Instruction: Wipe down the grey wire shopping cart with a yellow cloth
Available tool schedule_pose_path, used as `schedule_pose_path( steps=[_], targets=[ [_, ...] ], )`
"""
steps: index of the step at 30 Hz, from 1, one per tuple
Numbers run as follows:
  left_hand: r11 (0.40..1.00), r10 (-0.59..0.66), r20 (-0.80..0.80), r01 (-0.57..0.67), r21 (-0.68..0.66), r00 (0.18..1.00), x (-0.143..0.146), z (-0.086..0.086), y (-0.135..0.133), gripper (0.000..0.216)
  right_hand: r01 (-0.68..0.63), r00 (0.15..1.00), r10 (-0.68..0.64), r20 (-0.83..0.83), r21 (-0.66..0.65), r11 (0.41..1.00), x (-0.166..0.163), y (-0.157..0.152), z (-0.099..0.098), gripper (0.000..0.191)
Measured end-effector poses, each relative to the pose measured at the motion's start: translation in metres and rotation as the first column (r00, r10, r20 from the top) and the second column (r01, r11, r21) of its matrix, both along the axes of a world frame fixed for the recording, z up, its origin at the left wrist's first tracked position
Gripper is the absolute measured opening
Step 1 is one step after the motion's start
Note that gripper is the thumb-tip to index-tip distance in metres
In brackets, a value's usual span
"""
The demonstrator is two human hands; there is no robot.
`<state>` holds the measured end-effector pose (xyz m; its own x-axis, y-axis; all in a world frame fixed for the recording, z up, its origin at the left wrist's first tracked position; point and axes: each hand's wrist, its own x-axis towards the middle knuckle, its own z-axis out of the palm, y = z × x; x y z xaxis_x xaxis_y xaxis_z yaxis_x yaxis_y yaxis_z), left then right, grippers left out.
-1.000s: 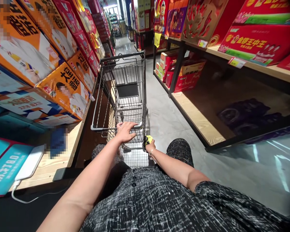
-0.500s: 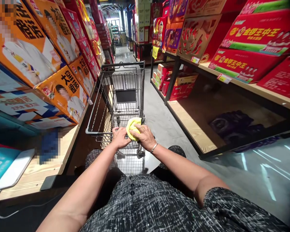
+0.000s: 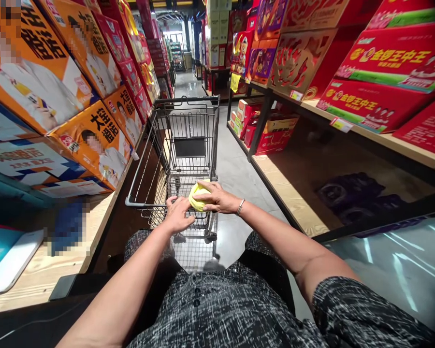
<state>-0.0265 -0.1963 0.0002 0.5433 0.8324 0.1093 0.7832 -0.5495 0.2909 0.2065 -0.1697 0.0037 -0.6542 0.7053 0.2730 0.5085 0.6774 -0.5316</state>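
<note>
A black wire shopping cart (image 3: 190, 147) stands right before me. My left hand (image 3: 179, 216) is closed over its handle (image 3: 145, 203), thumb toward me. Under the fingers of my right hand (image 3: 223, 199) is a bunched yellow cloth (image 3: 196, 197), pressed onto the right part of the handle, directly beside my left hand. The cloth hides the bar beneath it. Only the wire mesh shows inside the basket.
Orange cartons (image 3: 90, 140) are stacked on a wooden shelf (image 3: 99, 212) at left. On the right, a black-framed shelf (image 3: 275, 179) bears red gift boxes (image 3: 369, 101). A grey-floored aisle (image 3: 232, 145) runs ahead between them.
My right hand has turned flatter over the cloth, its wrist shifting right and up. The cloth has moved slightly down and left. My left hand stays on the handle.
</note>
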Motion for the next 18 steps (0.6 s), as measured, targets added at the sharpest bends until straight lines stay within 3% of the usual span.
schedule_pose_path(
  steps=[3,5,8,10,13,15,18],
  targets=[
    [1.0,0.0,-0.002,0.0,-0.011,1.0,-0.002,0.002,0.001,0.033,0.051,0.998,-0.051,-0.023,0.032,0.998,-0.001,0.015,0.005,0.092],
    [1.0,0.006,0.002,-0.006,-0.012,1.0,-0.003,0.002,0.001,0.033,0.063,0.997,-0.064,0.046,0.021,0.998,-0.004,0.019,0.011,0.108],
    [1.0,0.02,0.013,-0.02,-0.006,1.0,-0.006,-0.001,0.002,0.03,0.02,0.982,-0.033,0.187,0.068,0.997,-0.012,0.01,0.018,0.085],
    [0.999,0.034,0.028,-0.033,-0.003,0.999,-0.008,-0.004,0.003,0.027,-0.026,0.982,-0.008,0.187,0.182,0.983,-0.019,-0.003,0.019,0.065],
    [0.999,0.044,0.036,-0.044,0.0,0.998,-0.01,-0.007,0.005,0.027,-0.092,0.988,0.049,0.143,0.31,0.946,-0.026,-0.013,0.012,0.052],
    [0.999,0.04,0.015,-0.04,0.002,0.999,-0.01,-0.006,0.006,0.025,-0.113,0.987,0.071,0.146,0.3,0.947,-0.024,-0.001,0.006,0.048],
    [1.0,0.01,0.015,-0.01,-0.013,1.0,-0.007,-0.002,0.004,0.029,-0.034,0.983,-0.007,0.185,0.219,0.975,-0.009,0.047,0.006,0.043]
  ],
)
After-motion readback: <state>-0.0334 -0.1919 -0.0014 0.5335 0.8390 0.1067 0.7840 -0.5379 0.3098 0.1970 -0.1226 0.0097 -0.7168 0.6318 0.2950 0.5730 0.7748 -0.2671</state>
